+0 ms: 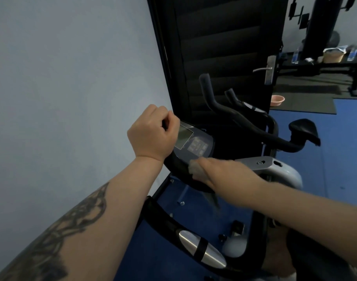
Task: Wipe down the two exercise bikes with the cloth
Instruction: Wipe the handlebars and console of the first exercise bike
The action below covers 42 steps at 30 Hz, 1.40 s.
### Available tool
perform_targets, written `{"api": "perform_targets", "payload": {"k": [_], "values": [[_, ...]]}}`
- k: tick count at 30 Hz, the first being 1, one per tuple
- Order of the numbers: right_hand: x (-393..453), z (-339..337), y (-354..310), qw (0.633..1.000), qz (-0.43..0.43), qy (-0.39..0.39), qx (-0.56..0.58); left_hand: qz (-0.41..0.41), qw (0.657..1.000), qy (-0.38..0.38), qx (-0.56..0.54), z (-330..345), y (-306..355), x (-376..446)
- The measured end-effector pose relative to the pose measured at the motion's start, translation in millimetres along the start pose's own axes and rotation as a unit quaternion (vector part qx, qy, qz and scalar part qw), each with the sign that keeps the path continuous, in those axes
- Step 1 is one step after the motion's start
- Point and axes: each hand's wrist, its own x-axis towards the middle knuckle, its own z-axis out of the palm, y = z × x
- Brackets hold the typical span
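The near exercise bike's console (pixel 195 146) with a grey screen and buttons sits in the centre of the head view, with black handlebars (pixel 173 226) curving toward me. My left hand (pixel 153 132) is closed around the handlebar at the console's upper left. My right hand (pixel 216 172) presses a crumpled grey cloth (pixel 195 169) against the black bar just below the console; a tail of cloth hangs beneath. The second bike (pixel 254 128), with black handlebars and a black saddle (pixel 304 131), stands behind it.
A pale wall is on the left. A black louvred door (pixel 224 47) with a metal handle stands open behind the bikes. Blue floor mats lie below. A pink basin (pixel 277 100), a bench with bottles and a box, and gym equipment are at the far right.
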Motion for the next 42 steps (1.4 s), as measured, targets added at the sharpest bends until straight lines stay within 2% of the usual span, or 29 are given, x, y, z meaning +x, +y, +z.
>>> {"api": "perform_targets", "payload": {"k": [3,6,8,11,13,15,17,19,22,25,27,30,33,35,38,40,42], "values": [[17.6,-0.7,-31.0,0.993,0.01,0.028,0.113,-0.007,1.0,-0.005,0.007,-1.9,1.2,0.8],[0.8,16.0,-42.0,0.997,-0.044,0.048,0.037,-0.002,1.0,-0.014,0.002,-1.7,0.6,0.0],[-9.9,9.2,-15.2,0.999,-0.041,0.012,0.014,-0.001,1.0,-0.011,-0.003,-0.9,0.5,-0.8],[5.6,-4.6,-4.2,0.996,0.051,0.005,0.077,-0.006,1.0,-0.007,-0.006,-0.6,0.9,-0.2],[18.5,2.7,-33.0,0.995,0.038,0.025,0.089,-0.004,1.0,-0.006,0.001,-2.2,1.3,0.9],[15.2,15.2,-51.0,0.998,0.013,0.039,0.043,-0.001,1.0,-0.009,0.005,-3.3,1.6,0.2],[2.9,12.1,-37.5,0.998,0.002,0.053,0.019,-0.005,1.0,-0.011,0.002,-2.0,1.4,0.0],[0.2,3.3,-18.1,0.999,-0.003,0.03,0.036,-0.008,1.0,-0.008,0.004,-0.7,0.5,-1.2],[23.4,-6.0,-35.6,0.999,-0.026,0.039,0.019,-0.005,1.0,-0.002,0.004,-0.8,0.1,0.5],[22.1,10.6,-52.1,0.997,-0.007,0.066,0.045,0.002,1.0,-0.007,0.002,-2.2,0.5,0.3],[-0.4,11.4,-32.2,0.996,-0.014,0.051,0.074,0.005,1.0,-0.011,-0.004,-1.0,-0.4,0.1],[-6.1,2.6,-5.9,0.998,-0.014,0.036,0.055,0.004,1.0,-0.003,-0.007,0.8,-1.3,-0.4],[18.1,2.0,-38.2,0.991,0.017,0.082,0.101,0.007,1.0,-0.003,-0.007,-0.9,-0.2,1.0],[14.0,15.0,-58.0,0.992,-0.014,0.1,0.07,0.005,1.0,-0.006,-0.002,-1.9,0.1,0.4],[-10.3,21.3,-31.2,0.995,-0.06,0.075,0.032,0.003,1.0,-0.006,-0.003,-0.7,-0.2,-0.4],[-6.8,12.7,-11.4,0.996,-0.022,0.072,0.045,0.001,1.0,-0.005,-0.001,0.0,-0.4,-0.9],[8.7,7.1,-18.4,0.991,0.028,0.085,0.096,-0.001,1.0,-0.01,-0.002,-0.5,-0.3,0.7]]}}
